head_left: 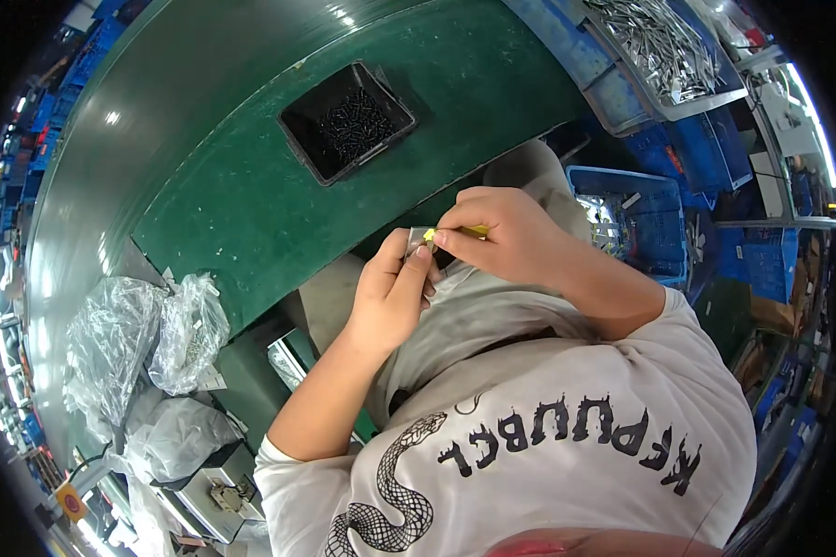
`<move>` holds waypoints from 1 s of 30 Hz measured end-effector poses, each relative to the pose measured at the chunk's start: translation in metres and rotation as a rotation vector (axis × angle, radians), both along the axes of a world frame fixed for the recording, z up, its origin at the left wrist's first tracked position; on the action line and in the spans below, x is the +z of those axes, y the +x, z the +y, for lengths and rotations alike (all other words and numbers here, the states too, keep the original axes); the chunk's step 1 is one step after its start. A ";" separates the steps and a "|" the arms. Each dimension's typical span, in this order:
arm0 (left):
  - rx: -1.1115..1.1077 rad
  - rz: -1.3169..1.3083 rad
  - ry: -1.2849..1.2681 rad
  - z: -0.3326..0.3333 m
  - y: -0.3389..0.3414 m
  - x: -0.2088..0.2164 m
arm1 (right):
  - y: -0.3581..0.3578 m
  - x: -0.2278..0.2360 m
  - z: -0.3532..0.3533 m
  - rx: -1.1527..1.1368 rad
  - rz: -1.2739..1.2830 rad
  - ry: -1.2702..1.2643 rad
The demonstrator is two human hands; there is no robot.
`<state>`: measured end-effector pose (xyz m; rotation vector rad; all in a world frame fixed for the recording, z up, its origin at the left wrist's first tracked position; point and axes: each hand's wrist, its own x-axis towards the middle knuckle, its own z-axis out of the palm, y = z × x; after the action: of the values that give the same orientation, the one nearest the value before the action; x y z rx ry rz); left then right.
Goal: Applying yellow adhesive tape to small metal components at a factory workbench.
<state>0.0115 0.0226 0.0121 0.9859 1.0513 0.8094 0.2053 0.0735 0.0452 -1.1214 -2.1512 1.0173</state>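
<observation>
My left hand (395, 292) is closed, with thumb and fingers pinching a small, flat, greyish shiny piece (419, 238) above my lap. My right hand (503, 232) is closed around a slim yellow thing (476, 230); its kind is hard to make out between the fingers. A bright yellow bit (429, 235) shows at the right fingertips, against the flat piece. Both hands meet just off the near edge of the green worktable (279, 223). Most of what they hold is hidden by the fingers.
On the table stands a black bin (297, 148) of small black parts. A grey-blue bin (613, 102) of metal pieces is at far right, above a blue crate (664, 195) with more parts. Clear plastic bags (111, 343) lie at left, near a metal box (218, 492).
</observation>
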 end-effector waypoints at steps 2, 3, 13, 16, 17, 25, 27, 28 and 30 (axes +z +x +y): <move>0.003 0.005 0.004 0.000 0.000 0.000 | 0.001 -0.001 0.000 0.002 -0.002 0.007; 0.003 0.027 0.021 0.000 0.001 0.000 | 0.001 -0.001 0.000 0.005 -0.004 0.016; 0.056 0.224 0.133 -0.001 0.004 0.007 | 0.001 0.000 -0.001 -0.014 -0.078 0.042; 0.115 0.241 0.135 0.001 0.000 0.000 | 0.001 -0.001 -0.001 -0.016 -0.037 0.100; 0.128 0.215 0.118 0.002 0.001 0.003 | 0.001 -0.002 0.000 -0.018 -0.037 0.096; 0.078 0.218 0.109 -0.001 0.004 0.006 | 0.002 -0.003 0.001 -0.007 -0.064 0.076; 0.079 0.221 0.124 -0.001 0.004 0.006 | 0.002 -0.002 0.000 -0.011 -0.049 0.051; 0.080 0.223 0.127 -0.001 0.003 0.006 | 0.001 -0.001 0.000 -0.011 -0.049 0.051; 0.079 0.224 0.130 -0.002 0.004 0.006 | 0.001 -0.001 0.000 -0.011 -0.031 0.055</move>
<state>0.0152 0.0210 0.0184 1.1714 1.2481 0.8536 0.2063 0.0738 0.0442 -1.1293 -2.1805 0.9365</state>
